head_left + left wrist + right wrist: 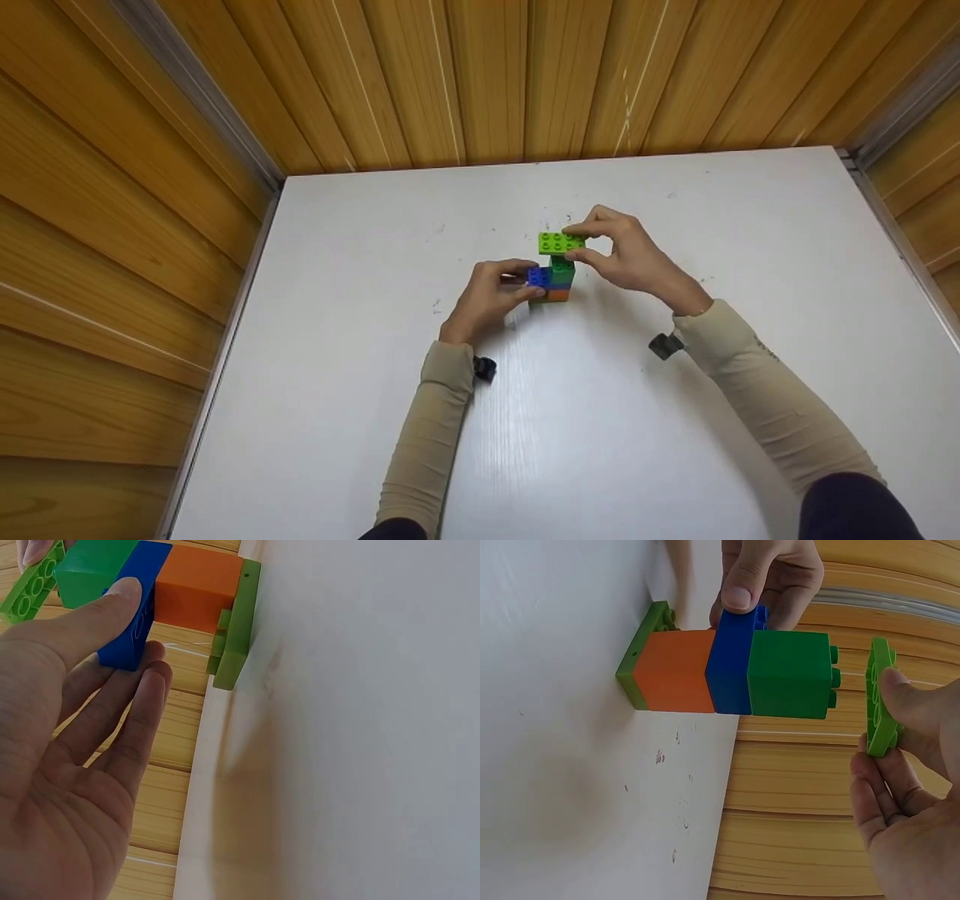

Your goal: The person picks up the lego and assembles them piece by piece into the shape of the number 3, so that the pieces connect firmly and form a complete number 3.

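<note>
A stack of toy building bricks stands on the white table: a flat light green plate [241, 630] at the bottom, then an orange brick [676, 671], a flat blue brick [731, 664] and a green brick [789, 675] on top. My left hand [487, 294] pinches the blue brick's overhanging end between thumb and fingers. With my right hand [626, 251] I pinch a flat lime green brick [556, 242] by its right end. In the right wrist view a gap separates this lime brick from the green brick's studs.
The white table [337, 300] meets wood-patterned panel walls [487, 82] at its back and sides. Small dark marks dot its surface around the stack. A small black camera [664, 346] sits at the right wrist, another black camera [485, 369] at the left.
</note>
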Demonstrator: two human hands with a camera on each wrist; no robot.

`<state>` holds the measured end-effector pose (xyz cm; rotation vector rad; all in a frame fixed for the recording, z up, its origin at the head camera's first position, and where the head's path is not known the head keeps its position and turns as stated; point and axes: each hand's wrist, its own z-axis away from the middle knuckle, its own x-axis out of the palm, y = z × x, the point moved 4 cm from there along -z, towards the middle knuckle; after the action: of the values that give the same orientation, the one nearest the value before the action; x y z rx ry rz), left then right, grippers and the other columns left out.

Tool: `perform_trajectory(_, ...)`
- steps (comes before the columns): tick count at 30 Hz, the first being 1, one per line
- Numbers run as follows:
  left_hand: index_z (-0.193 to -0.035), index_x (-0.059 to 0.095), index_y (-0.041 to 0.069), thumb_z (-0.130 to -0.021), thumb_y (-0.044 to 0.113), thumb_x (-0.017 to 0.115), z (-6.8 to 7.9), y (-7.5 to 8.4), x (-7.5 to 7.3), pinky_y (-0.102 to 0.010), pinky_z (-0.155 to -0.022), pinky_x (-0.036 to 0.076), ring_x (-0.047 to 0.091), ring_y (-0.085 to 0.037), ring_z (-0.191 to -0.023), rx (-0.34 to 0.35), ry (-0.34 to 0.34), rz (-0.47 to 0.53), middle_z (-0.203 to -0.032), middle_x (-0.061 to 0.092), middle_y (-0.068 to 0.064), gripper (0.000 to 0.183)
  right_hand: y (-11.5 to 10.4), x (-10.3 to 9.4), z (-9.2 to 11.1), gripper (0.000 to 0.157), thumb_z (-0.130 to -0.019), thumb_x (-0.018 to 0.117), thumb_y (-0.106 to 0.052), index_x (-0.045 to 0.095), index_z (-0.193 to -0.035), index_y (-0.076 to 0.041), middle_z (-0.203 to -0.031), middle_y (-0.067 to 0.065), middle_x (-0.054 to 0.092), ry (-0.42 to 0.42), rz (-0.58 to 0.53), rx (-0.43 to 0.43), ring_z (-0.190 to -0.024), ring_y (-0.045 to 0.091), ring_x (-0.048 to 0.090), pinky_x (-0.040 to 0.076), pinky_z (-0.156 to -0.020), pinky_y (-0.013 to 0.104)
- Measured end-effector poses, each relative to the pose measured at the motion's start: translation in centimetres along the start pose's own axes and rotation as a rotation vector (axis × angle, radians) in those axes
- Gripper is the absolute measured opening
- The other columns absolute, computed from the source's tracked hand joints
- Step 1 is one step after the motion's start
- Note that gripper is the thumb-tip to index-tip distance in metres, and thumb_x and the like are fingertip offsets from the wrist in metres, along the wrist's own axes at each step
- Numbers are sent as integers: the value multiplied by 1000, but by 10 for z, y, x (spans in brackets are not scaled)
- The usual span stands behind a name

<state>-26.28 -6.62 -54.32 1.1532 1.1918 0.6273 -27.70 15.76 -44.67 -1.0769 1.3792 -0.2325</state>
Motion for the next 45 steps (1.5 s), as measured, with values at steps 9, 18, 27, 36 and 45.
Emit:
perform_trajectory(9, -137, 73, 10, -94, 21, 85, 0, 0, -1, -23, -97, 60, 74, -16, -115, 3, 5, -12, -127, 75, -7, 45, -5, 5, -2, 36, -97, 81, -18, 76, -131, -6, -105, 9, 64, -11, 7, -28, -95, 23, 58, 43, -77, 26)
perform_trajectory(18, -136, 73, 8, -94, 19, 85, -2, -1, 1, -22, -95, 60, 74, -17, -114, 8, 9, -24, -126, 75, -9, 45, -4, 11, -1, 36, -98, 80, -19, 76, -132, -8, -104, 7, 61, -42, 9, -9, -94, 21, 54, 44, -78, 31)
perform_trajectory(27, -135, 73, 5, -93, 19, 86, -2, -1, 1, -21, -93, 61, 75, -18, -113, 3, 11, -18, -125, 76, -10, 45, -3, 16, -1, 36, -98, 81, -18, 76, -131, -7, -103, 8, 61, -58, 20, -19, -91, 19, 50, 41, -78, 32)
perform_trajectory(36, -136, 74, 8, -94, 20, 86, -2, -1, 0, -23, -95, 61, 75, -17, -114, -6, 8, -22, -125, 76, -7, 45, 0, 17, 0, 36, -97, 81, -15, 76, -132, -6, -104, 8, 61, -77, 17, -20, -95, 20, 52, 44, -84, 37)
perform_trajectory(45, -135, 74, 8, -93, 17, 85, -2, -1, -1, -26, -97, 61, 74, -19, -115, 7, -3, -26, -126, 76, -8, 44, -1, 19, 1, 36, -98, 80, -14, 76, -132, -5, -104, 9, 63, -90, 24, -40, -94, 20, 52, 43, -83, 35)
